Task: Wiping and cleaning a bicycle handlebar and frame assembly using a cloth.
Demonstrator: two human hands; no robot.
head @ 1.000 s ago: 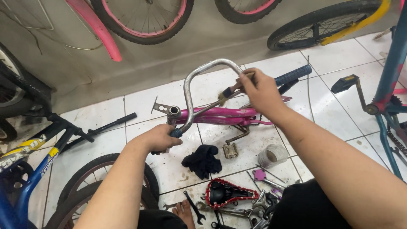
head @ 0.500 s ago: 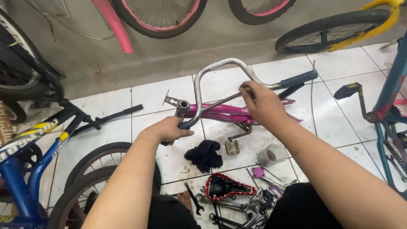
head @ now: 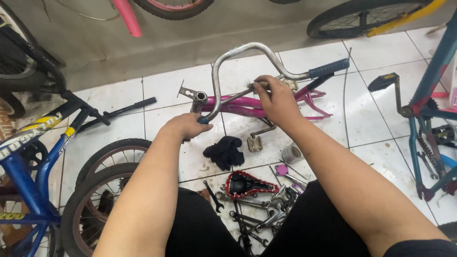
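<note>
Head view, left to right: a blue bicycle frame with a yellow band (head: 33, 162) and two black rubber tyres (head: 102, 185) lie on the white tiled floor (head: 376, 57). The left hand (head: 186, 126) is closed round the near blue grip of the curved, scuffed chrome handlebar (head: 228, 54), which is held above a small pink metal bicycle frame (head: 252, 108) lying on its side. The right hand (head: 278, 101) is pinched shut on the bar's middle, where a short fitting pokes past the fingers. The far blue ribbed grip (head: 328, 68) points right. Below lie a crumpled black cloth (head: 224, 152), a black saddle edged in red (head: 245, 184) and a pile of steel spanners (head: 257, 214). Against half a second ago, the bar sits slightly lower and the right hand has slid nearer the bar's centre.
</note>
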